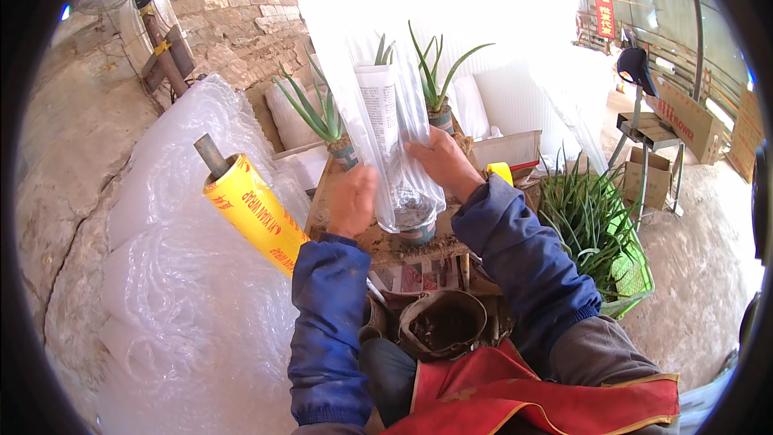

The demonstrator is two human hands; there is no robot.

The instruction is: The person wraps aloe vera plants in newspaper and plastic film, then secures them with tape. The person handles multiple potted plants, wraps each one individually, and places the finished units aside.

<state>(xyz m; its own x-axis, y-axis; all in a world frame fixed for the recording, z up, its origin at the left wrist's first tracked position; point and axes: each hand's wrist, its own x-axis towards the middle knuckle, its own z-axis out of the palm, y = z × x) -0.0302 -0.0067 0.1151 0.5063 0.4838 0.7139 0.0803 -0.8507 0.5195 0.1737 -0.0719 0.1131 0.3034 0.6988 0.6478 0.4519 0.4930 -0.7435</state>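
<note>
A potted plant wrapped in printed paper (380,99) stands upright on a wooden table (347,254), its green leaf tips (384,51) showing above the paper. Clear film covers the top of its pot (418,232). A long clear plastic sleeve (362,133) surrounds the plant and reaches down to the pot. My right hand (445,160) pinches the sleeve's right side. Blurred, my left hand (353,202) is at the left edge of the sleeve; whether it grips is unclear. One unwrapped aloe-like plant (320,115) stands behind on the left, another (438,69) on the right.
A yellow roll of cling wrap (256,211) on a rod is left of the table. Bubble wrap (199,290) lies heaped beyond it. A bucket (444,323) is below the table. Right are a green crate (631,278) of plants and a stool (646,127).
</note>
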